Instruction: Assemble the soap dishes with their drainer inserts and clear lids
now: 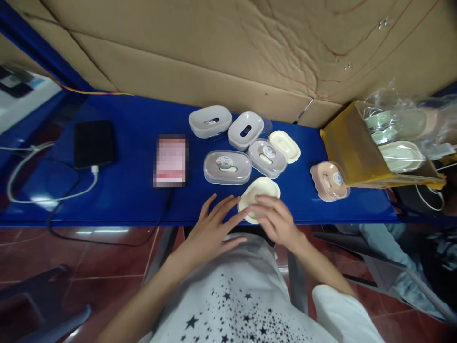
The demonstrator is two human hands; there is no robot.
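Note:
A cream oval dish [263, 187] lies at the table's front edge. My right hand [274, 220] is over its right part, fingers bent onto or just above it; whether they grip it is hidden. Just left of the dish, my left hand [216, 227] has its fingers spread, with one fingertip near the dish's rim. Behind the dish are a lidded grey box [237, 167] with a round label, another lidded box [276, 166], a cream insert [285, 145], an open grey dish [250, 125] and a grey box [210, 121].
A pink lidded box [326, 183] sits right, beside a cardboard carton [342, 143] holding wrapped dishes. Leftward are a blurred-out screen [171, 162], a black box [93, 143] and cables. A cardboard wall [178, 57] stands behind; a person's leg [385, 252] shows at right.

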